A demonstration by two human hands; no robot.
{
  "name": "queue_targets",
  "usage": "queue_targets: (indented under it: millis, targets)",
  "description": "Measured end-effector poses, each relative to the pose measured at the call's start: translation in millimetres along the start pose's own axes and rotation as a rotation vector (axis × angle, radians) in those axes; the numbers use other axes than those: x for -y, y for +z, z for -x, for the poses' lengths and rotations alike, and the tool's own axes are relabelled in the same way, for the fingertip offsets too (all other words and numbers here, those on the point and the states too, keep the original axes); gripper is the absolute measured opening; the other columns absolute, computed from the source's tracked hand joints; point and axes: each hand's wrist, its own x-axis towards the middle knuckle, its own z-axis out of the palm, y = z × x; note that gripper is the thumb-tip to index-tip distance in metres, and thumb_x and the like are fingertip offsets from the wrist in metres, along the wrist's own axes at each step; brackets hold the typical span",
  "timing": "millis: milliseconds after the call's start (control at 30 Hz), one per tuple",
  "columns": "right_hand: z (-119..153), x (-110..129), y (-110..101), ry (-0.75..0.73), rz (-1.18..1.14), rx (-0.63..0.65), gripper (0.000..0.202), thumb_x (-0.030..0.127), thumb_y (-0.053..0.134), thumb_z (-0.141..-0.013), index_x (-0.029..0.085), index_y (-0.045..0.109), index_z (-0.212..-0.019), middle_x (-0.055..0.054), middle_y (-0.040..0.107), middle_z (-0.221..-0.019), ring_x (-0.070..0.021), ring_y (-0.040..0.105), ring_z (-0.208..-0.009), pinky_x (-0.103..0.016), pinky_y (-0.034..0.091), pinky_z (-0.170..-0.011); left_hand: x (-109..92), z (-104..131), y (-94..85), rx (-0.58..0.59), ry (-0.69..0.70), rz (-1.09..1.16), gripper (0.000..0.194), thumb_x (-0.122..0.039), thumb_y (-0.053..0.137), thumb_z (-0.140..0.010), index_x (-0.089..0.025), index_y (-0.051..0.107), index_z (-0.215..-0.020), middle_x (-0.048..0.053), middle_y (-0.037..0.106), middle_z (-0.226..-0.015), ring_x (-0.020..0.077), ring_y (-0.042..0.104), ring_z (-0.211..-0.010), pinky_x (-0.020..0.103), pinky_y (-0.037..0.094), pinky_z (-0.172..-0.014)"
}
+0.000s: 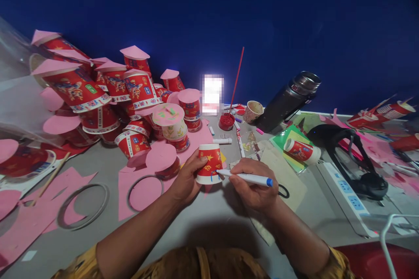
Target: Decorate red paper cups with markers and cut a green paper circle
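Note:
My left hand [189, 178] is closed around a red paper cup [209, 161], held upside down with its white rim at the bottom. A gold star and several blue marks show on the cup's side. In my right hand [257, 185] is a white marker [250, 178] with a blue end, its tip at or very near the cup just above the rim. Below the left hand lies a grey ring [145, 194] on pink paper [124, 202].
Red cups with pink cone tops [113, 76] are piled at the left. Behind the hands stand a red-paint pot [226, 121], a patterned cup [253, 112] and a black flask [284, 102]. A power strip [347, 198] and dark headset-like object [360, 161] lie right.

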Motion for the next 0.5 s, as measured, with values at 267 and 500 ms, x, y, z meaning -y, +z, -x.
queue_targets:
  millis: [267,500]
  targets:
    - [1.3,-0.1,-1.2,-0.013,-0.009,0.016,0.010,0.014,0.065,-0.094,0.022,0.070,-0.091,-0.002,0.076,-0.068,-0.0176,0.069,-0.055,-0.029,0.056,-0.056,-1.1,0.5,1.2,-0.004,0.011,-0.015,0.037,-0.027,0.083,-0.079,-0.016,0.072,-0.113,0.008,0.080,-0.097,0.0285,0.078,-0.089,0.042,0.066,-0.080]
    - [-0.1,-0.6,0.0,-0.015,0.009,-0.012,0.013,0.012,0.064,-0.094,0.024,0.067,-0.091,0.000,0.076,-0.069,-0.0166,0.069,-0.055,-0.029,0.054,-0.055,-0.6,0.5,1.1,0.005,0.005,-0.004,0.049,-0.029,0.084,-0.078,-0.017,0.070,-0.124,0.009,0.081,-0.100,0.0306,0.079,-0.091,0.047,0.066,-0.084]
